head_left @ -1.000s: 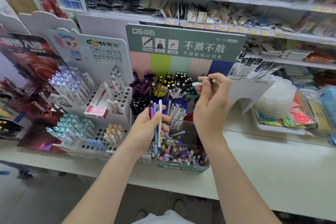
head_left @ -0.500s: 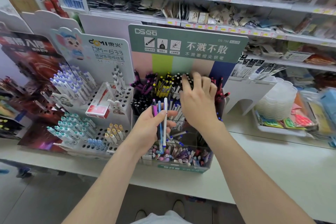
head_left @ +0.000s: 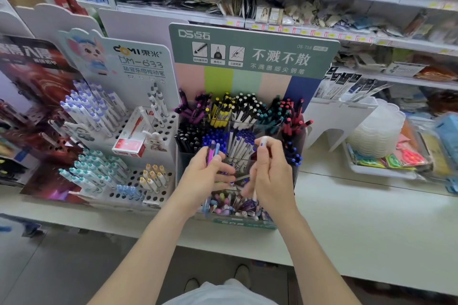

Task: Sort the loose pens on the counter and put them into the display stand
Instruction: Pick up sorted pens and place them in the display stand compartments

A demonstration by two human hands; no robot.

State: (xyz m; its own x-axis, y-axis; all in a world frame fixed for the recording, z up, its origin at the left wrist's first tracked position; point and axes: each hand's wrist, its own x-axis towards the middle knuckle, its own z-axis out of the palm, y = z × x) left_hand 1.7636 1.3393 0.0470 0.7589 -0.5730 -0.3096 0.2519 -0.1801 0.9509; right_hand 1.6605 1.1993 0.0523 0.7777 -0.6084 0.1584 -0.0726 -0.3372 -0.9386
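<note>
Two pens point(head_left: 213, 153) in left hand point(head_left: 202, 177); white pen point(head_left: 263, 142) in right hand point(head_left: 271, 177).

"DM-633", white sign point(head_left: 138, 91); "DS-758", green header point(head_left: 272, 37)

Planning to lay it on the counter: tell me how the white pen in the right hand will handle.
The white pen, held roughly upright by the right hand, looks slim and straight: probably stiff and light. Its barrel seems round and smooth, so on the flat counter it may roll.
</note>
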